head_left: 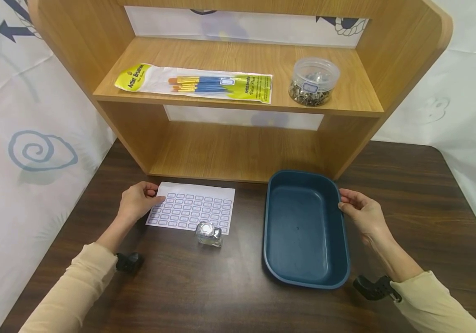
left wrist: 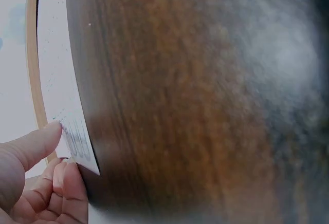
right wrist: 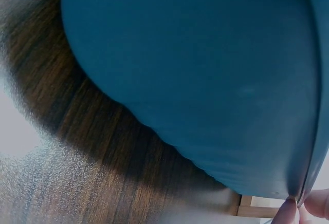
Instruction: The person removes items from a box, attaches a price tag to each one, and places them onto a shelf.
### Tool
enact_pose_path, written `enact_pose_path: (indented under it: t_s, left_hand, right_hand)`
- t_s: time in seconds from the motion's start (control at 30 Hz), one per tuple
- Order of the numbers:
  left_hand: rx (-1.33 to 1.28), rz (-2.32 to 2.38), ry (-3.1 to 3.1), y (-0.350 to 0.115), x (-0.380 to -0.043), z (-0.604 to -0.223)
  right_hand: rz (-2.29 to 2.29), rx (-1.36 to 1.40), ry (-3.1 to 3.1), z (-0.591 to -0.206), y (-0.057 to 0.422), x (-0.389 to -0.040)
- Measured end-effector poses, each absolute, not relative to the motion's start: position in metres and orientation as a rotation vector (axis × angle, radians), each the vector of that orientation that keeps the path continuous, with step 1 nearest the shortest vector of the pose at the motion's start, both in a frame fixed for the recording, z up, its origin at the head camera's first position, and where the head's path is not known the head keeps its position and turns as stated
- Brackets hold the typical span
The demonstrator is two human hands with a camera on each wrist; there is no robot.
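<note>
My left hand (head_left: 138, 201) pinches the left edge of a white sheet of blue-bordered labels (head_left: 192, 207), thumb on top and fingers beneath. In the left wrist view, the thumb (left wrist: 38, 144) lies against the sheet (left wrist: 77, 136) near its corner. A small square glass bottle (head_left: 209, 235) with a shiny top stands at the sheet's front edge, overlapping it in the head view. On the right, my right hand (head_left: 363, 215) pinches the right rim of a dark blue plastic tray (head_left: 298, 226), which holds nothing. The right wrist view shows the tray's outer side (right wrist: 190, 80), fingertips (right wrist: 286, 211) at its rim.
A wooden shelf unit (head_left: 238, 106) stands behind both hands. Its upper shelf holds a packet of artist brushes (head_left: 198, 84) and a clear lidded jar (head_left: 313, 82) of small metal pieces. The dark wooden table (head_left: 229, 296) extends around everything. Patterned white cloth (head_left: 34, 115) hangs behind.
</note>
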State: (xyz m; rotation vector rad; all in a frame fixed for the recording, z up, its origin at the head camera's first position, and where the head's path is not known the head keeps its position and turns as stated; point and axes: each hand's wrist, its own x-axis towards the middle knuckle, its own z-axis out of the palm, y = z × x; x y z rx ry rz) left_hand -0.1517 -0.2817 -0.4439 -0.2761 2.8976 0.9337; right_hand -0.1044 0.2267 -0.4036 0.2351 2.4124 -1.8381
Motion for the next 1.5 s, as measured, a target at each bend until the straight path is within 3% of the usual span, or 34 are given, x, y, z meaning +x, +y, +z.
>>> enact_pose_path:
  t_s: [0.33,0.53,0.87,1.13,1.5]
  left_hand:
    - [-0.293,0.941,2.914,-0.283,-0.149,-0.444]
    - [-0.299,0.955,2.942,-0.282,-0.148,-0.443]
    - [-0.307,0.98,2.95,-0.282,-0.147,-0.445]
    - [-0.31,1.032,2.944,-0.286,-0.146,-0.445]
    - [-0.299,1.181,2.933,-0.287,-0.146,-0.447]
  right_hand:
    - [-1.909,0.222,2.358,-0.403,0.227,-0.104]
    - [-2.089,0.225,2.391,-0.381,0.217,-0.104]
    - [-2.106,0.11,1.891,-0.331,0.112,-0.118]
    - [-1.975,0.317,1.796,-0.364,0.026,-0.138]
    - [-1.767,0.394,1.911,-0.403,0.003,-0.152]
